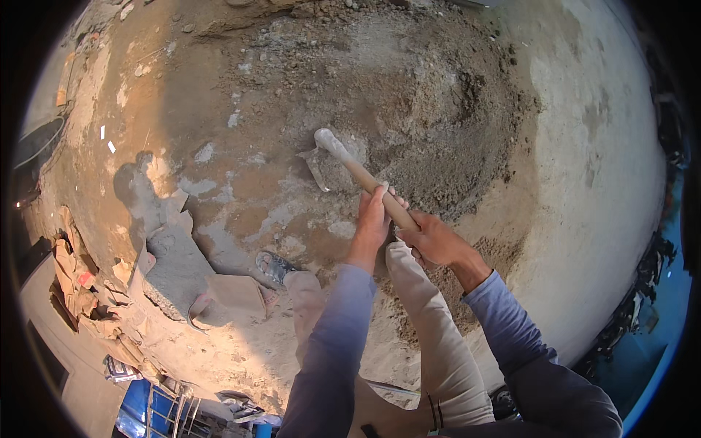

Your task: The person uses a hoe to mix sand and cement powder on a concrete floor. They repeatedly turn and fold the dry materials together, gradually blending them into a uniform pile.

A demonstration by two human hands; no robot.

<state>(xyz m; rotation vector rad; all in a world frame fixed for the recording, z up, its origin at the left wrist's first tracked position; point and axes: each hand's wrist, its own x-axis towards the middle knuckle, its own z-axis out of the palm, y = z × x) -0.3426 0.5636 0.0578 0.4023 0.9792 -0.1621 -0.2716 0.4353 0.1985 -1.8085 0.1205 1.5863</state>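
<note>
A hoe with a thick wooden handle [363, 176] slants across the middle of the view. Its metal blade [324, 171] rests at the near side of a heap of grey-brown sandy mix [438, 169], and grey dust coats the head end. Midway along the handle, my left hand [375, 210] is wrapped around the wood. My right hand [438, 238] grips it lower down, close to my knee. The handle's near end is hidden by that hand.
At left lies a torn-open cement bag [178, 268] spilling grey powder, with a cardboard-like flap [236, 295] beside my sandalled foot [274, 267]. Crumpled brown paper sacks [76, 279] are piled farther left. A pale wall or slab [591, 164] curves along the right.
</note>
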